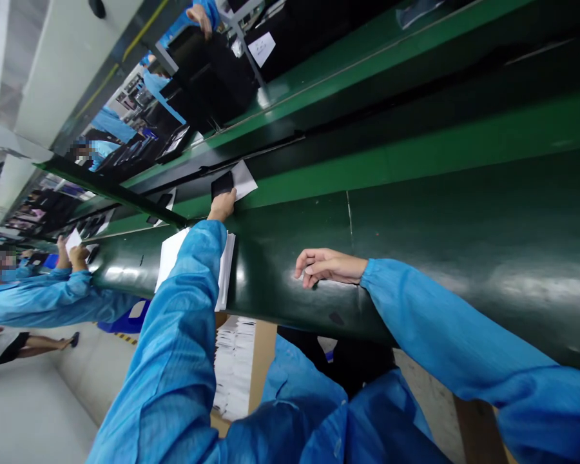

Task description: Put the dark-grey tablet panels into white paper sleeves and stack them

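Since my left fingers (222, 203) seem only to touch the black handset (222, 185) on a white sheet (245, 180) on the green conveyor (415, 154), and my right fingers (314, 265) curl loosely around nothing, one careless knock could skid the handset away.

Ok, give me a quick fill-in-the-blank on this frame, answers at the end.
1. The left hand touches a flat black item lying on a white ____.
2. The right hand holds nothing and rests on the dark green ____.
3. Both of the person's sleeves are ____.
4. The stack of white papers lies under the ____ forearm.

Answers: sheet of paper; conveyor belt; blue; left.
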`<state>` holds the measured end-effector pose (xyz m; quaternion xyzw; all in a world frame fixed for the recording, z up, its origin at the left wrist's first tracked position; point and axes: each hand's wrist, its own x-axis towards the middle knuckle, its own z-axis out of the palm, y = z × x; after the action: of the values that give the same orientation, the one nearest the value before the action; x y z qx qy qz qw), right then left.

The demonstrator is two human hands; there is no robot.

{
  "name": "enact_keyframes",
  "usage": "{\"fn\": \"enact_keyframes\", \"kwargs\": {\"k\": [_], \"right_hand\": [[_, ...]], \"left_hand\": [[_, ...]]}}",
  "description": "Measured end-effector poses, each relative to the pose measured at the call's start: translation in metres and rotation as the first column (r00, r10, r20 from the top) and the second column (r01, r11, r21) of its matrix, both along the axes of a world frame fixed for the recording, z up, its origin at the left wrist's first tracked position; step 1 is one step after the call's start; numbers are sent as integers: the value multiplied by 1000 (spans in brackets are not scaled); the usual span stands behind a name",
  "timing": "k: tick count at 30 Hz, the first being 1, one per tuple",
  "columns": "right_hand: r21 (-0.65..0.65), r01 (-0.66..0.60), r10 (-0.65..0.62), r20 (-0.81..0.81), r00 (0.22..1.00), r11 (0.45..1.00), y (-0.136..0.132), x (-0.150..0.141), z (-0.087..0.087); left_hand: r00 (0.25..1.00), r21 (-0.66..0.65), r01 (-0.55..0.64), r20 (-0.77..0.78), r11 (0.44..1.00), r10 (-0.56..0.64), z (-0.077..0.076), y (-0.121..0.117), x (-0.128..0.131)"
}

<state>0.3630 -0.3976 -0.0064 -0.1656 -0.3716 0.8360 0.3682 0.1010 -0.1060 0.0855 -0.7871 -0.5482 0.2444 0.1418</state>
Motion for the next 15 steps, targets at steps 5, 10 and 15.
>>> {"fn": "enact_keyframes", "kwargs": {"k": [5, 10, 15], "right_hand": [[17, 72, -73, 22, 997, 997, 1, 2, 1], [146, 589, -605, 115, 788, 795, 7, 6, -3], [665, 725, -980, 188, 70, 180, 11, 26, -2]], "left_hand": [[947, 176, 164, 248, 971, -205, -3, -41, 18], [770, 176, 343, 511, 923, -383, -18, -137, 35], [542, 174, 467, 718, 867, -437, -57, -245, 52]]}}
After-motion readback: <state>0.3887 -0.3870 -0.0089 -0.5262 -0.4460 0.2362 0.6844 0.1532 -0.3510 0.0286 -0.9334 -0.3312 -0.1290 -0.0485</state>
